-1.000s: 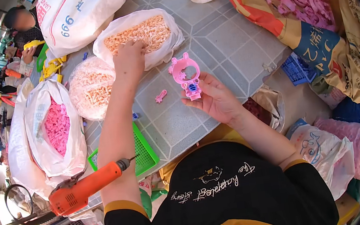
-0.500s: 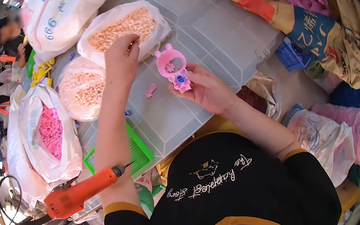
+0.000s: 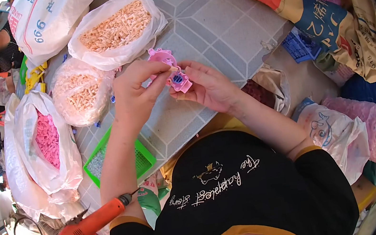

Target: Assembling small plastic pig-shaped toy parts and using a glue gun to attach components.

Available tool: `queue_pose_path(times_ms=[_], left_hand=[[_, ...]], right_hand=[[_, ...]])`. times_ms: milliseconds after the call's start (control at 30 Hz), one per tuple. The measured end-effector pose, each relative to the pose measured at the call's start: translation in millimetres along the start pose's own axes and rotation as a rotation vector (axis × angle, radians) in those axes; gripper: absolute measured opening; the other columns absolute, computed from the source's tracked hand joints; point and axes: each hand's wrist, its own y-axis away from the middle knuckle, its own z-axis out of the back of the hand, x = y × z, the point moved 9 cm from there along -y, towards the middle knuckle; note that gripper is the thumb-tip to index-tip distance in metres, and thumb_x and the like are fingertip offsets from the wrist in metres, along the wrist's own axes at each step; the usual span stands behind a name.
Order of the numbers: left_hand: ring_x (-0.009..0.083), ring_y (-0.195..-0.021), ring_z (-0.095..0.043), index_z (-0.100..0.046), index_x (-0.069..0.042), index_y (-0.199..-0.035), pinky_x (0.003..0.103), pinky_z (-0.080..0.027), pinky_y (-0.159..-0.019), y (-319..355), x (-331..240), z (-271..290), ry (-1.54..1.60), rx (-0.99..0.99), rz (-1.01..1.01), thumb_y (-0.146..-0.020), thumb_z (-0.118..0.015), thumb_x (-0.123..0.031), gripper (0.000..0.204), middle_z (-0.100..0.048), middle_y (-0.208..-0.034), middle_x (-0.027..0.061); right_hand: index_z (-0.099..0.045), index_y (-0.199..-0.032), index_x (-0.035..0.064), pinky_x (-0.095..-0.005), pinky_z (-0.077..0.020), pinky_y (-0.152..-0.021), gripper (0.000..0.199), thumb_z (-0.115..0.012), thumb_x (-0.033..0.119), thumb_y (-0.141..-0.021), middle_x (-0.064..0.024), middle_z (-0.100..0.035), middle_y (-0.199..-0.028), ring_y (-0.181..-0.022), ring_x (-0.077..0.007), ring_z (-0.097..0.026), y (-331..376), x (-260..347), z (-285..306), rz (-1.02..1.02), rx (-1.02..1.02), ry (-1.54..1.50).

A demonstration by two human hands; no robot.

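Note:
My right hand (image 3: 207,83) is closed round the lower end of a pink plastic toy part (image 3: 183,85), which has a round upper section with small ears and a blue piece set in its middle. My left hand (image 3: 141,88) is pinched over the same part, thumb and forefinger together at its centre. Whatever lies between those fingertips is too small and covered to make out. Beyond the left hand stands an open white bag of small cream-coloured pieces (image 3: 115,26). A clear bag of similar pieces (image 3: 80,96) sits to its left.
A green basket (image 3: 143,160) holding small metallic bits stands at the table's near edge. An orange electric screwdriver (image 3: 92,224) hangs beside my left forearm. At left is a white sack of pink pieces (image 3: 48,142); at right, a blue basket (image 3: 300,45) and a large brown sack (image 3: 329,25).
My left hand has come from beside the cream pieces' bag down and right to the pink toy part, its fingertips now on it. My right hand keeps its hold. The view has shifted slightly.

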Motion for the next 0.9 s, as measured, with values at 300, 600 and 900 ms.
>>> queue_pose_path(times_ms=[300, 600, 900], left_hand=[[0.0279, -0.092, -0.066, -0.073, -0.005, -0.095, 0.037, -0.053, -0.081, -6, -25, -16, -0.276, 0.175, -0.321, -0.077, -0.073, 0.0, 0.019, -0.071, -0.095, 0.0105], [0.0294, -0.096, -0.065, -0.071, -0.003, -0.103, 0.038, -0.052, -0.083, 1, -39, -18, -0.352, 0.184, -0.404, -0.079, -0.066, 0.007, 0.026, -0.07, -0.094, 0.0112], [0.0288, -0.086, -0.067, -0.071, -0.002, -0.099, 0.038, -0.053, -0.078, 31, -12, 62, -0.437, -0.381, -0.128, -0.079, -0.06, 0.011, 0.026, -0.07, -0.089, 0.0129]], right_hand=[[-0.051, -0.131, 0.003, -0.0354, -0.0589, -0.09, 0.041, -0.044, 0.036, -0.108, -0.0111, -0.067, -0.112, -0.094, -0.0207, -0.07, -1, -5, 5, -0.02, 0.036, 0.053], [-0.051, -0.13, 0.0055, -0.0369, -0.0597, -0.088, 0.035, -0.043, 0.032, -0.108, -0.0122, -0.067, -0.11, -0.09, -0.021, -0.07, 0, -7, 9, -0.068, 0.032, 0.033], [-0.048, -0.13, 0.0037, -0.0366, -0.055, -0.095, 0.037, -0.062, 0.017, -0.098, -0.0115, -0.061, -0.12, -0.109, -0.0253, -0.066, 1, -3, -5, 0.017, -0.045, 0.24]])
